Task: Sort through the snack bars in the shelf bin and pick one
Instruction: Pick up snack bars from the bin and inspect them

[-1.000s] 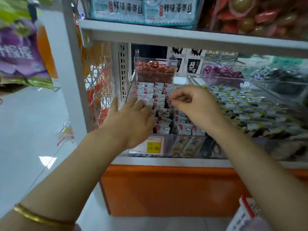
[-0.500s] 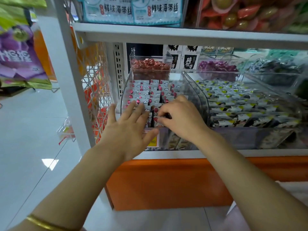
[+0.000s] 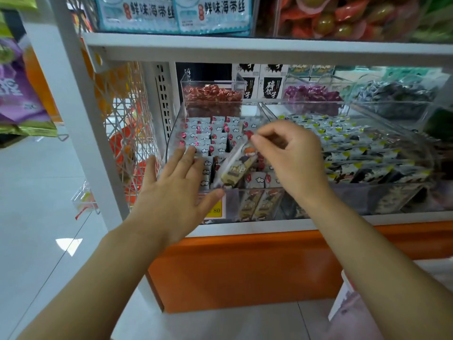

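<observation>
Right hand (image 3: 291, 163): curled, thumb and fingertips pinching the upper end of one snack bar (image 3: 239, 165).
Picked bar: raised above the rows in the shelf bin (image 3: 172, 143), over its front half. It hung tilted, its top end towards 1 o'clock and its bottom end towards 7 o'clock. The wrapper showed a cartoon figure above a brown panel.
Left hand (image 3: 176, 192): spread flat with straight fingers, holding nothing. It lay at 8 o'clock from the picked bar, its fingertips reaching over the bin's front left corner onto the packets there.
Left thumb: its tip was just beside the bar's bottom end; whether they touched could not be told.
Snack bars in the bin (image 3: 203, 136): upright in tight rows, with white tops bearing a red dot and a small cloud.
Price tag (image 3: 215, 210): yellow, on the bin's front wall, partly hidden behind the left hand.
Neighbouring bin (image 3: 355, 148): at 3 o'clock from the first, touching it, filled with packets marked in yellow-green.
Red sweets (image 3: 213, 94): in a clear box at 12 o'clock, behind the shelf bin.
Purple sweets (image 3: 311, 95): in a box at 1 o'clock.
Shelf base (image 3: 245, 266): orange, at 6 o'clock, below both bins.
</observation>
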{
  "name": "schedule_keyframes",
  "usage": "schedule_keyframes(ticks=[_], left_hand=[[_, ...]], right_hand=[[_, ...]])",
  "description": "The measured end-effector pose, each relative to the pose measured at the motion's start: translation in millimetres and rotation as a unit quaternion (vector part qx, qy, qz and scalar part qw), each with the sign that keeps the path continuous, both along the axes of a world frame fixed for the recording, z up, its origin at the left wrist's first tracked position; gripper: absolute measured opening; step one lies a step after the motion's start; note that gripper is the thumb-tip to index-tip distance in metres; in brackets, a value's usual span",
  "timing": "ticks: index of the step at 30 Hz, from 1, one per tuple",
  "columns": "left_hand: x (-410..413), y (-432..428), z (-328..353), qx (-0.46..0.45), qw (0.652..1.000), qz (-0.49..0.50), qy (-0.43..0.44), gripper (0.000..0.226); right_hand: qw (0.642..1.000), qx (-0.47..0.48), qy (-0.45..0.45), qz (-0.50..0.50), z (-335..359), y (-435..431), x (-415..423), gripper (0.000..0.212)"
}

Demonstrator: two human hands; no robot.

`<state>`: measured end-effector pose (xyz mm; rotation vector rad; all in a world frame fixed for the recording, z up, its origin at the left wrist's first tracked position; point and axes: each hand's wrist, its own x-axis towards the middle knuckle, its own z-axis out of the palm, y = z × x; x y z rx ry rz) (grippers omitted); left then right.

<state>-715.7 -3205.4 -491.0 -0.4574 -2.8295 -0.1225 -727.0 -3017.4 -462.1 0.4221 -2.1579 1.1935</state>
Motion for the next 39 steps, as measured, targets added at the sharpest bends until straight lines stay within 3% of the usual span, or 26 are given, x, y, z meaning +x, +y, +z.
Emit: schedule_keyframes(ticks=[5,8,12,15,18,19,22,24,26,28,31,34,36,39], left_hand=[[5,8,17,0.178,0.98,-0.053,0.07,0.069],[9,17,18,0.337,0.939,-0.072,0.015,0.046],[8,22,18,0.523,0.844,-0.075,-0.09,0.016],[5,22,18,0.632,0.754,-0.053,-0.172,0.017],[4,22,20,0.71,0.672,-0.05,-0.205,0.022],[4,21,20,0.717,0.667,-0.044,-0.198,0.022],[3,19,17,0.689,0.707,-0.015,-0.155,0.027],[3,18,16,0.686,0.713,-0.003,-0.14,0.031],[4,17,18,0.71,0.687,-0.004,-0.157,0.037],[4,17,20,0.748,0.634,-0.007,-0.196,0.04],[3,17,21,0.778,0.585,-0.002,-0.229,0.025],[3,17,20,0.765,0.607,-0.024,-0.215,0.014],[3,18,19,0.746,0.634,-0.05,-0.198,0.009],[5,19,19,0.735,0.644,-0.081,-0.196,0.003]], right_hand=[[0.977,-0.206,-0.052,0.002,2,18,8,0.018],[0.937,-0.33,-0.107,0.039,1,21,14,0.017],[0.897,-0.406,-0.163,0.063,-5,25,22,0.017],[0.9,-0.377,-0.206,0.078,-11,29,27,0.008],[0.896,-0.364,-0.235,0.095,-14,31,29,0.016],[0.889,-0.373,-0.243,0.107,-14,31,30,0.015],[0.852,-0.42,-0.277,0.145,-13,30,31,0.017],[0.823,-0.453,-0.3,0.166,-14,30,30,0.024],[0.804,-0.474,-0.309,0.184,-13,30,29,0.026],[0.796,-0.486,-0.306,0.192,-14,31,28,0.024],[0.818,-0.463,-0.298,0.167,-17,32,26,0.019],[0.869,-0.402,-0.267,0.111,-20,32,26,0.013],[0.874,-0.399,-0.254,0.114,-21,32,27,0.007],[0.893,-0.365,-0.236,0.121,-21,32,28,0.022]])
